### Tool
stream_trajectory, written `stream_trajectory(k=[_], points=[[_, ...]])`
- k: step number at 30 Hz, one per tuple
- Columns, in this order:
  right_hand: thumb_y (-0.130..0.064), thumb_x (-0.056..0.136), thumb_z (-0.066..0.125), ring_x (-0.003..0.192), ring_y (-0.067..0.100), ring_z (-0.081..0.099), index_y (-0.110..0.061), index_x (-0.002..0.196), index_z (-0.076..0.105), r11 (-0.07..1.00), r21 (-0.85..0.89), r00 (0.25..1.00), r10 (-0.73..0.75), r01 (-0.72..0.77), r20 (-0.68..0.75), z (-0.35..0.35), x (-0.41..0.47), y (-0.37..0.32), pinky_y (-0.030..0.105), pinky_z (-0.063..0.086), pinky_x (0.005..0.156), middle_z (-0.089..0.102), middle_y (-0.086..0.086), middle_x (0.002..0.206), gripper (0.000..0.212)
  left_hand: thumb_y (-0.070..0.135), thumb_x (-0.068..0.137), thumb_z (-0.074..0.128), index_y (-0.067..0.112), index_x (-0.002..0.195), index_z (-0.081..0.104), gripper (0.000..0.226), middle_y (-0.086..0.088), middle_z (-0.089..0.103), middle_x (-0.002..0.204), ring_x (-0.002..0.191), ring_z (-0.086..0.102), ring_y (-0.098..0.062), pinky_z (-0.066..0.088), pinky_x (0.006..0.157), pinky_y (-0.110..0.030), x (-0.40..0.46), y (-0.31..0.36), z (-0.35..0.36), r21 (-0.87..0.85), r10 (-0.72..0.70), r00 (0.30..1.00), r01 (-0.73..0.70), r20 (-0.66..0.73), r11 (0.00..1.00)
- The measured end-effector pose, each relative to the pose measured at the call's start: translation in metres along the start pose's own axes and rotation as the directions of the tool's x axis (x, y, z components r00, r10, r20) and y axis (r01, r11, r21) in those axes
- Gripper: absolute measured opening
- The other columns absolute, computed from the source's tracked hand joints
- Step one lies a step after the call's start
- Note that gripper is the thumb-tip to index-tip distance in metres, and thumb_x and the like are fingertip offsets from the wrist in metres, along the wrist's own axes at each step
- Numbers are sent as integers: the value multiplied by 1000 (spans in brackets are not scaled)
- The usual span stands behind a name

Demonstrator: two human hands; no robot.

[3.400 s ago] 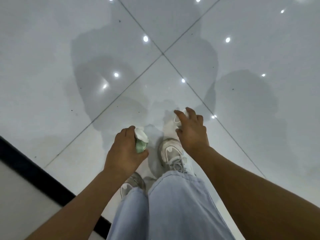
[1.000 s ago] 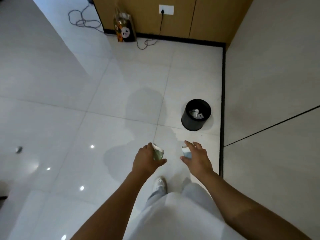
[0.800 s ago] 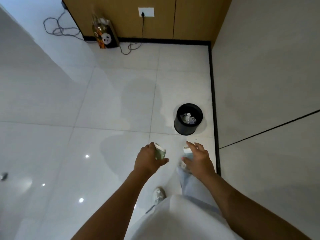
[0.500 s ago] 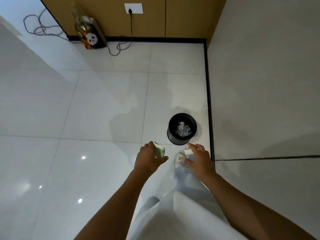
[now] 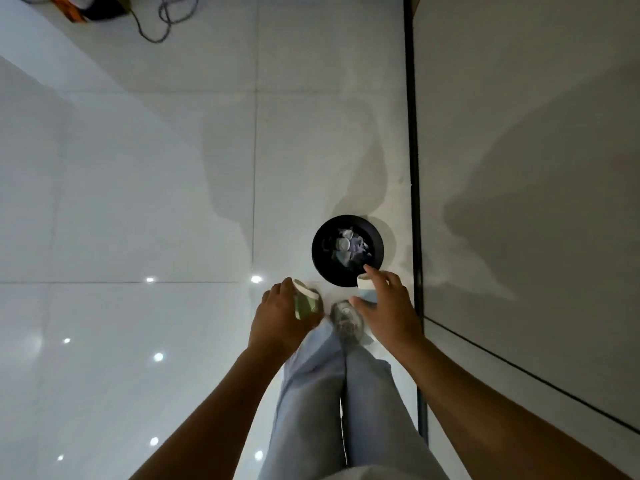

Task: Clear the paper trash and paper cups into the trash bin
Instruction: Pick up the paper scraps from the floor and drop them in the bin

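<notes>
Green paper cup (image 5: 304, 304): held in the left hand (image 5: 278, 318), fingers curled round it, rim tilted up and away from the body; it sits above the floor, left of the bin and short of its rim. White paper cup (image 5: 364, 283): pinched in the right hand (image 5: 388, 308) between thumb and fingers, mostly hidden by them, right at the near edge of the trash bin (image 5: 347, 250). The bin is black, round, upright on the white tiled floor (image 5: 145, 202), beside the black baseboard (image 5: 412, 133) of the right wall. Crumpled paper (image 5: 349, 247) lies inside it. One sneaker (image 5: 346, 318) and pale trouser legs (image 5: 329, 393) show below the hands. Cable (image 5: 162, 19) lies at top left.
</notes>
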State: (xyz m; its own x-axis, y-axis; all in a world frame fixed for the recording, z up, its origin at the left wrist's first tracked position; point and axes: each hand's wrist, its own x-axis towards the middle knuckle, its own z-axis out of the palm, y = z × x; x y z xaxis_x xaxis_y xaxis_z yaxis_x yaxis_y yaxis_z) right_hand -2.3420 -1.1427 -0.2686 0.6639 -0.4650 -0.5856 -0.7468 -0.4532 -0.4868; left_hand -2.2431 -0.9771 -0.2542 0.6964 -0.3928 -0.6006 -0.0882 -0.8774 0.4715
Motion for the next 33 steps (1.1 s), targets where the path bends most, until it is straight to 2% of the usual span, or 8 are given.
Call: stream_trajectory(k=[5,8,14,18,21,23,27,33], points=[[-43,90,62,133,26,39,-26,149,28,997,69,1000,18,-17,-14,34,85,17,38,47,99,35,7,148,70,44,74,75,15,130,44,70,-3,55,123,108,49,-17,44,86,-24,61,-21,30,23,3,1000,-3,10,1000],[-49,92,54,139,32,31,-25,152,18,997,36,997,66,-68,38,52,122,28,42,42,104,25,12,155,74,46,77,72,15,137,38,76,-4,51,132,115,49,-18,46,94,-28,85,-25,50,34,0,999,-1,39,999],[-45,100,36,139,29,33,-18,152,21,985,66,987,161,-161,2,59,130,43,43,39,108,27,14,154,60,50,79,68,13,149,20,93,-6,44,143,127,43,-23,43,98,-32,113,-1,76,83,32,998,-37,57,996],[-32,103,35,134,25,41,-14,148,30,964,156,967,232,-215,-106,48,111,55,32,40,104,36,12,149,48,55,77,68,11,148,18,98,-9,39,146,131,39,-25,41,102,-34,136,25,92,141,105,992,-115,76,983],[-30,103,35,135,22,40,-14,148,31,957,166,956,260,-237,-137,41,104,63,28,38,102,37,9,149,47,58,78,66,7,150,8,106,-13,21,155,142,22,-29,26,116,-41,162,40,101,251,88,985,-123,146,960],[-32,103,35,137,22,37,-15,148,30,958,161,957,257,-235,-131,39,102,65,29,36,104,35,8,150,49,55,79,66,5,148,14,100,-14,24,153,141,23,-31,25,116,-44,171,43,104,289,57,986,-100,154,952],[-32,102,39,136,22,38,-14,149,29,962,155,963,245,-227,-109,32,100,57,30,38,104,35,9,151,51,47,87,60,10,142,29,74,-10,39,143,133,36,-27,34,111,-40,160,39,94,263,161,981,-184,107,947],[-34,102,40,136,21,38,-17,150,25,990,40,990,138,-137,-4,13,79,4,35,41,107,34,8,151,53,45,95,45,17,146,26,61,-4,35,149,138,30,-21,25,113,-31,111,21,40,290,185,973,-218,135,932]])
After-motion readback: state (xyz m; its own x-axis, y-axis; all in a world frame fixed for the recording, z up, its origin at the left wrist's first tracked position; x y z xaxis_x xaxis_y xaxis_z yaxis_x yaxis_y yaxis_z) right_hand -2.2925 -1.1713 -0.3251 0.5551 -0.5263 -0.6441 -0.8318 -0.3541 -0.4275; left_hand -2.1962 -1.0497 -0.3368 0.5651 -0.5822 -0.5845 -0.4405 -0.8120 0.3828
